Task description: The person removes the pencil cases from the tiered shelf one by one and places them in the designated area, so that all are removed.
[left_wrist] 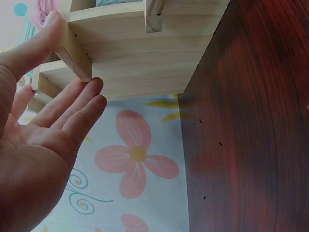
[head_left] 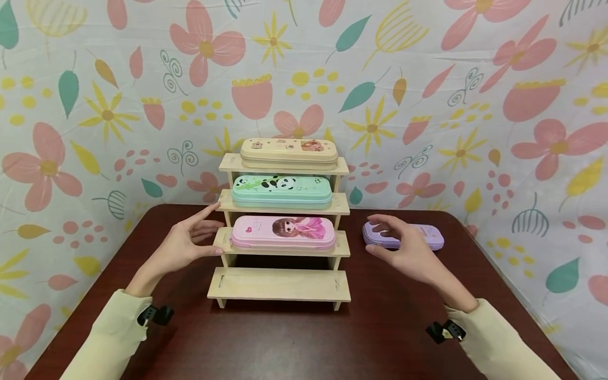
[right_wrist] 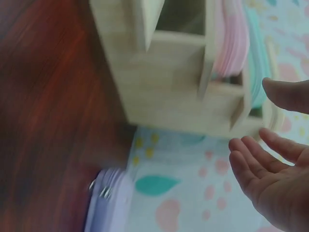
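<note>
A pale wooden stepped rack [head_left: 280,285] stands on the table. My left hand [head_left: 182,245] is at its left side, fingers extended; in the left wrist view, its thumb and fingertips lie right at the ends of the treads. Three zipped pencil cases rest on the upper steps: a cream one [head_left: 285,157] on top, a mint panda one [head_left: 294,195] below it, and a pink one [head_left: 256,235] with a doll picture on the third. My right hand [head_left: 408,248], holding nothing, hovers with relaxed fingers in front of a purple pencil case [head_left: 432,236], partly hiding it.
The dark reddish-brown table [head_left: 285,343] reaches back to a wall covering [head_left: 404,42] printed with flowers and leaves. The rack's lowest step is bare. Black wrist cameras sit on both cream sleeves [head_left: 114,332].
</note>
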`<state>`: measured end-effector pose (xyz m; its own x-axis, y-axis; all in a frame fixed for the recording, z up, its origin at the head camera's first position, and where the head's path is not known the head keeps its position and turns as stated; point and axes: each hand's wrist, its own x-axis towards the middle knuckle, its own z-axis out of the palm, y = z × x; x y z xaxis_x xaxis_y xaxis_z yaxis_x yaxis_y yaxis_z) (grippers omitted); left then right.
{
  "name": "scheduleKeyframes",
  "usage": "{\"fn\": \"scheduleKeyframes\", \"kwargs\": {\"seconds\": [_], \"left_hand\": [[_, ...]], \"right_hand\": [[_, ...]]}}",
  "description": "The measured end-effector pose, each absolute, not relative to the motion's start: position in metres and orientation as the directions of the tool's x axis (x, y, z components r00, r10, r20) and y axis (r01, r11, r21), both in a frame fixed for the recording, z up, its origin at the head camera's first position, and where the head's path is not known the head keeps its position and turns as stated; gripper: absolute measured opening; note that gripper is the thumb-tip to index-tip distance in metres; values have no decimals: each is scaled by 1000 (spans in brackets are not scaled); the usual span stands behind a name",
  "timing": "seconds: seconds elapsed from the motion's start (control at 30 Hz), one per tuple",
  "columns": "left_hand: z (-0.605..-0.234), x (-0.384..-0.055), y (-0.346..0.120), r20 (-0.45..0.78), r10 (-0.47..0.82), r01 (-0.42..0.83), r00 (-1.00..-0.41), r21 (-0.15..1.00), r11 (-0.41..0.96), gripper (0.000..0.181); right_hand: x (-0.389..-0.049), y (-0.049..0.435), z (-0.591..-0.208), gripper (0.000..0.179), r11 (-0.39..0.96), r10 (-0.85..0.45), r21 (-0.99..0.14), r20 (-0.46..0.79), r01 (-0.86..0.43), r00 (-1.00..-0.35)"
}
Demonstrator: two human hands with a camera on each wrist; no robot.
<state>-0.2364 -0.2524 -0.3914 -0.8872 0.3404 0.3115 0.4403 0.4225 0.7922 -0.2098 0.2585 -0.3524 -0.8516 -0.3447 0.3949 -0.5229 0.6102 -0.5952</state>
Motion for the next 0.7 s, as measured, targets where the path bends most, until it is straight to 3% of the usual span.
{"fn": "scheduleKeyframes", "kwargs": {"seconds": [0.7], "left_hand": [[-390, -235, -252, 309, 345, 437, -886, 803, 404, 105]], "right_hand": [[-219, 194, -358, 63, 541, -413, -653, 343, -530, -844]]}}
